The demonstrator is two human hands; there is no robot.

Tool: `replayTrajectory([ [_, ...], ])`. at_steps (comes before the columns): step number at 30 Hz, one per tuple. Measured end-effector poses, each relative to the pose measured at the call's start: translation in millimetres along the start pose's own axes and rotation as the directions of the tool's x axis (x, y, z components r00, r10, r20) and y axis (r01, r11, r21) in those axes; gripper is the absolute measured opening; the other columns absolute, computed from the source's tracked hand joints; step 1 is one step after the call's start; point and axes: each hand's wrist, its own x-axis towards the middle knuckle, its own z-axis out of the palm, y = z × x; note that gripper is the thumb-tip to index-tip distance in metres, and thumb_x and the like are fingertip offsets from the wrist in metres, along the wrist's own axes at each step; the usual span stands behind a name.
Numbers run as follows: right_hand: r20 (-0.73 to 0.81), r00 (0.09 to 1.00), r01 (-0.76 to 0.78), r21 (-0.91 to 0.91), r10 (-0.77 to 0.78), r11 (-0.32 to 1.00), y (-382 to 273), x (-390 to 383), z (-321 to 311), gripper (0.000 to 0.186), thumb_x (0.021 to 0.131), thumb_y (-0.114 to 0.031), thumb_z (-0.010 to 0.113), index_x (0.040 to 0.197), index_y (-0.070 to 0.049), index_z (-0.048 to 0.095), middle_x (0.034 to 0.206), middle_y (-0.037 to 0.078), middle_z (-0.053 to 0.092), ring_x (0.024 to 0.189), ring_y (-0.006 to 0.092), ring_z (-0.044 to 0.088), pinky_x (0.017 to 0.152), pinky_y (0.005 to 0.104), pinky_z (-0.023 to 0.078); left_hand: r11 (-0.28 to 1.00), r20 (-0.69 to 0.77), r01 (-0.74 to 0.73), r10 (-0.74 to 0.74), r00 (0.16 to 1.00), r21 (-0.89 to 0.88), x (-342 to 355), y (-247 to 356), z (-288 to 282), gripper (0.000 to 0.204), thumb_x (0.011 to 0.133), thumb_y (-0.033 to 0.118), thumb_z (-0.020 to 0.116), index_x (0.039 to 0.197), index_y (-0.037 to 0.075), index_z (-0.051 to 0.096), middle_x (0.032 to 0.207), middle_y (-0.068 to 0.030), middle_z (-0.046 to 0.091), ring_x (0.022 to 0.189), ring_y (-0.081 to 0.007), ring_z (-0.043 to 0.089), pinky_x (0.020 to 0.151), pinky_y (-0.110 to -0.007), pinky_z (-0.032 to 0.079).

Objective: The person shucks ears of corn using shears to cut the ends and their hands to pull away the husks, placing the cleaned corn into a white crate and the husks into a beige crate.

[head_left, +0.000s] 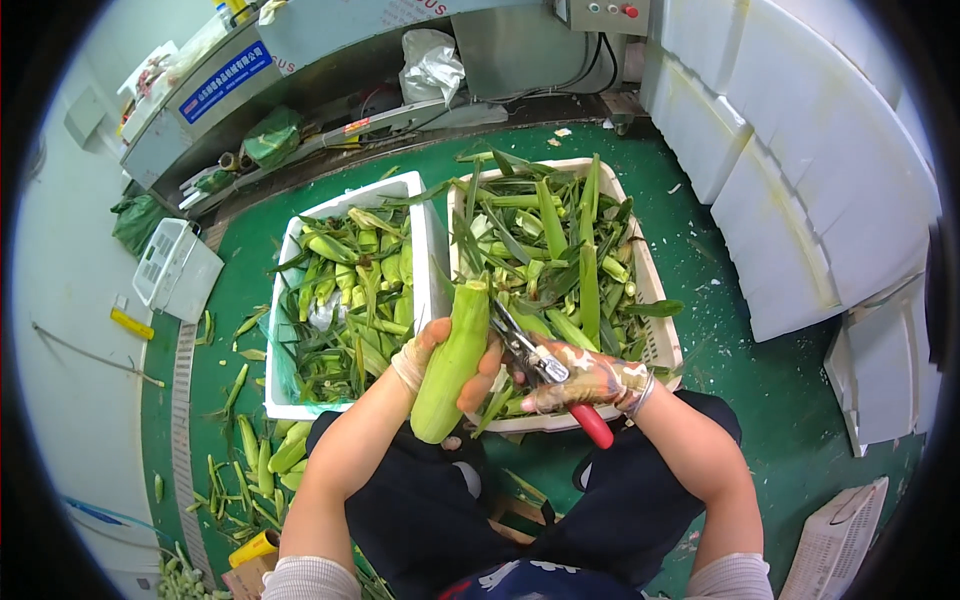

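My left hand (pixel 424 347) is wrapped round an ear of corn (pixel 450 375) in its pale green husk, its cut stalk end pointing up and away. In my right hand (pixel 592 382) is a pair of pruning shears (pixel 540 362) with a red handle. The blades lie close beside the upper part of the ear; whether they touch it I cannot tell. Both hands wear thin, stained gloves. Behind them stand a white foam box (pixel 428 250) of husked-over ears and leaves, and a cream plastic crate (pixel 657 320) heaped with cut leaves and stalks.
Loose ears and leaves (pixel 285 455) lie on the green floor (pixel 735 440) at left. White foam boxes (pixel 780 180) are stacked at right. A white basket (pixel 180 268) stands at far left, another crate (pixel 838 540) at lower right. Metal machinery (pixel 520 50) runs along the back.
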Motion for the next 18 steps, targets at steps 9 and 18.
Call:
replayTrajectory([
  [9,-0.470,0.882,0.305,0.513,-0.035,0.802,13,12,-35,0.026,0.082,-0.021,0.071,0.094,-0.006,0.053,0.070,0.000,0.056,0.058,0.0160,0.060,0.046,0.0301,0.050,0.979,-0.220,-0.192,0.203,0.954,0.069,-22,14,-7,0.075,0.071,0.071,0.063,0.094,0.000,0.055,0.068,-0.0154,0.060,0.055,-0.0260,0.059,0.051,-0.034,0.050],
  [18,-0.452,0.831,-0.172,0.347,0.325,0.922,32,28,-9,0.038,0.072,-0.011,0.081,0.092,-0.010,0.049,0.076,0.000,0.051,0.063,0.0126,0.052,0.053,0.0257,0.045,0.390,-0.399,0.099,0.912,0.092,0.915,-137,85,-38,0.049,0.077,0.026,0.074,0.113,-0.002,0.056,0.098,-0.0127,0.067,0.087,-0.0236,0.066,0.080,-0.032,0.051],
])
